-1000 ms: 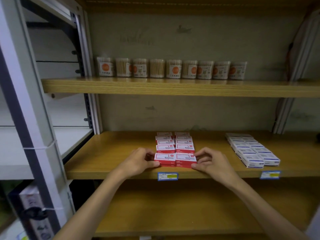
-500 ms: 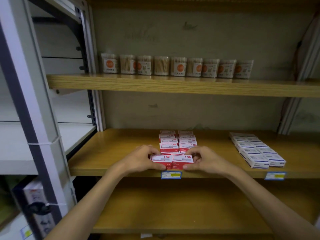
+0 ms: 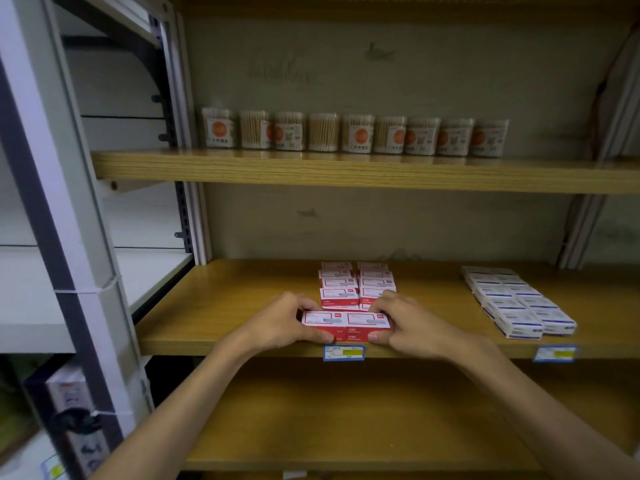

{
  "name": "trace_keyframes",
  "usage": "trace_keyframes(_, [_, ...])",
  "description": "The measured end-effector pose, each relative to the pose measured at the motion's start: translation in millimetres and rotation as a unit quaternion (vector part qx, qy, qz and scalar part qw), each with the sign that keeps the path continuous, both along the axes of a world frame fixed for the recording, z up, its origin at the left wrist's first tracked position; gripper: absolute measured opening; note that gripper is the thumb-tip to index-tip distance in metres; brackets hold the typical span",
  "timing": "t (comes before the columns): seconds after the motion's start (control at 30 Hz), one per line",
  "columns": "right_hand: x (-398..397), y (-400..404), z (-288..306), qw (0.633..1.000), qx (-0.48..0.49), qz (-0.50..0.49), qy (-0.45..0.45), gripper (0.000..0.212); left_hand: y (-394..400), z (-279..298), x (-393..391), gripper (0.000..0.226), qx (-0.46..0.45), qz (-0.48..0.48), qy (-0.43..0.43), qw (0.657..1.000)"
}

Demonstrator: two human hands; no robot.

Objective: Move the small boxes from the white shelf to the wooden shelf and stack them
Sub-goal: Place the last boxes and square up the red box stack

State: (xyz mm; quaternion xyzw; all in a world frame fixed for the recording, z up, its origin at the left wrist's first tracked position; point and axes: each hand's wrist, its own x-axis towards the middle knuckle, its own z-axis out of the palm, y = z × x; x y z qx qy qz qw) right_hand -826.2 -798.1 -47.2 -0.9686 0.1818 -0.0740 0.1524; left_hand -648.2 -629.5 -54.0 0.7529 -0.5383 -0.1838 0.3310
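Front pair of small red-and-white boxes [image 3: 345, 326], set side by side at the front edge of the middle board of the wooden shelf [image 3: 242, 306], directly above a blue-and-yellow price label [image 3: 344, 353]. The left hand [image 3: 284, 322] grasps the left end of the pair, thumb along the red front face and fingers curled over the top rear edge. The right hand [image 3: 407, 323] grasps the right end in mirror fashion, thumb at the lower front corner and fingers over the back. Whether the pair rests on the board or sits on a further layer of boxes cannot be told from this angle.

Behind the hands, more red-and-white boxes [image 3: 356, 284] run in two touching columns toward the back panel; the nearest of these are partly hidden by the fingers. To the right on the same board, well apart from the red boxes, lie white-and-blue boxes [image 3: 516, 304] in two slanting rows, with a second price label [image 3: 555, 353] on the board edge below them.

On the board above stands a row of clear tubs of cotton swabs [image 3: 356, 134], most with orange round labels. To the left, beyond a grey upright [image 3: 69, 220], is the white shelf [image 3: 41, 296].
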Motion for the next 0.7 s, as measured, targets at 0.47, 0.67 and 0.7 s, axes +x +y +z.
trace_keyframes(0.47, [-8,4,6,1.000,-0.004,-0.010,0.010,0.049,3,-2,1,0.066,0.012,0.048,-0.028,0.998])
trace_keyframes(0.67, [-12,-27,10,0.963,0.105,-0.194,-0.157,0.024,-7,9,16,0.043,-0.005,0.233,0.149,0.961])
trace_keyframes(0.7, [-11,-33,7,0.950,0.133,-0.232,-0.164,0.031,-12,10,16,0.040,-0.007,0.243,0.170,0.955])
